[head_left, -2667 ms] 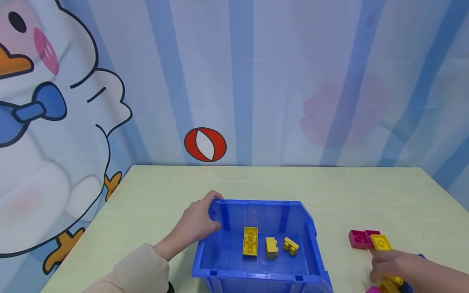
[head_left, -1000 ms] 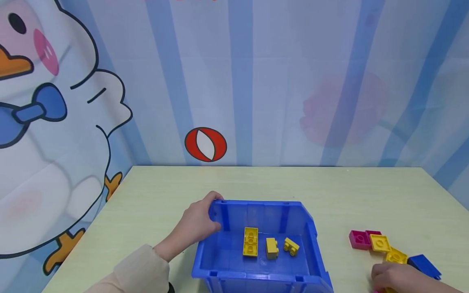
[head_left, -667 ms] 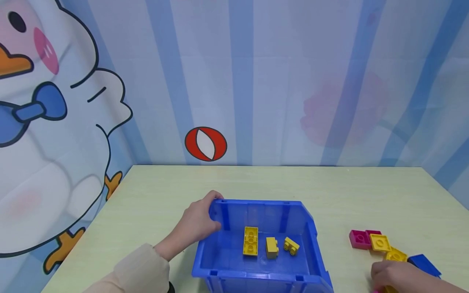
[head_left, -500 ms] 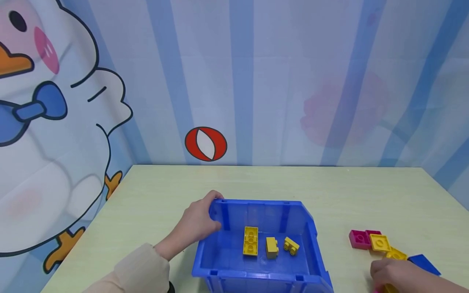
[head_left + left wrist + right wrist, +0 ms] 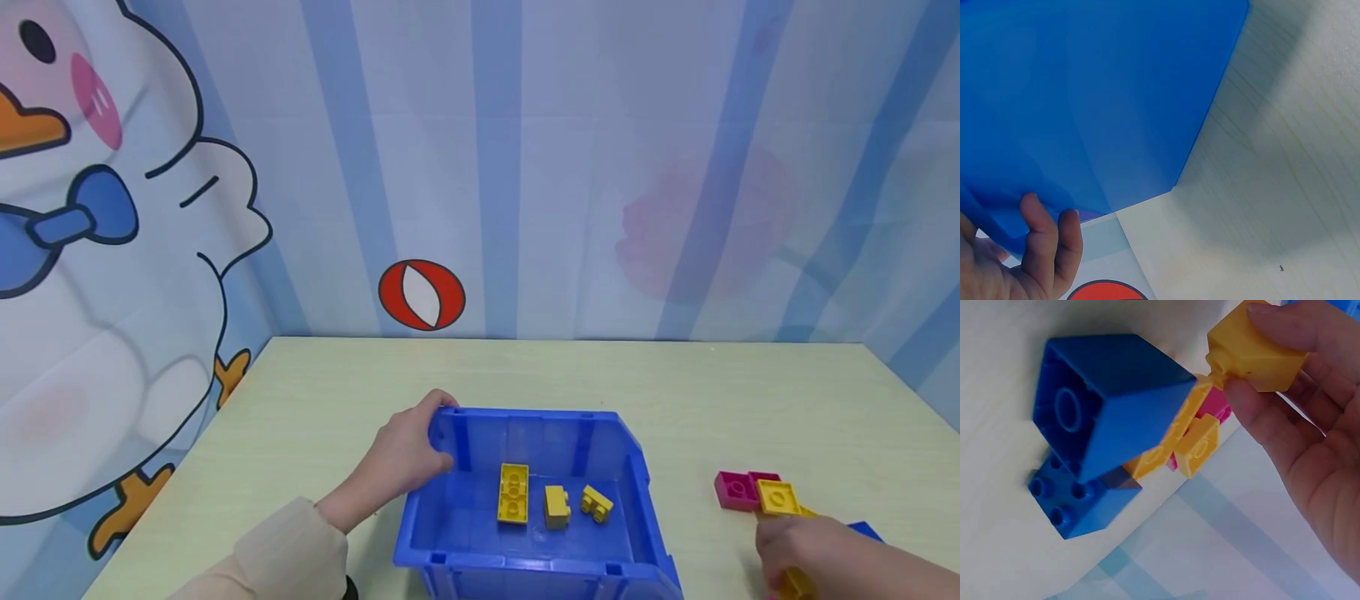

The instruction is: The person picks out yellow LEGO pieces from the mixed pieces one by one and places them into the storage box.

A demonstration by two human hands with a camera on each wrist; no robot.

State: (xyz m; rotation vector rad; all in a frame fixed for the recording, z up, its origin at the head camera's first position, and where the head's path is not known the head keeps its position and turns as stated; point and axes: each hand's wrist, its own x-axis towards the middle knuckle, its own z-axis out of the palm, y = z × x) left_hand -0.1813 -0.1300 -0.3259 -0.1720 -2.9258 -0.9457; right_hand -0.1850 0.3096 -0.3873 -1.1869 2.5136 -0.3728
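Note:
My left hand (image 5: 401, 446) grips the left rim of a blue plastic bin (image 5: 536, 569), thumb inside it. Three yellow toy bricks lie on the bin floor: a long one (image 5: 513, 494), a smaller one (image 5: 557, 507) and a tipped one (image 5: 596, 504). At the right, my right hand (image 5: 832, 550) is low over a cluster of bricks. The right wrist view shows thumb and finger pinching a yellow toy brick (image 5: 1257, 353). Close by lie a large blue brick (image 5: 1147, 403), a studded blue brick (image 5: 1085, 503) and a yellow brick (image 5: 1199, 449).
Magenta bricks (image 5: 737, 492) lie beside a yellow brick (image 5: 778, 497) at the far end of the cluster. The pale wooden table (image 5: 360, 367) meets a printed striped backdrop (image 5: 555, 183) behind. Bin walls stand between its inside and the cluster.
Over the last half second my right hand has moved slightly away from me, covering more of the cluster's yellow and blue bricks. The left hand and the bin stay put.

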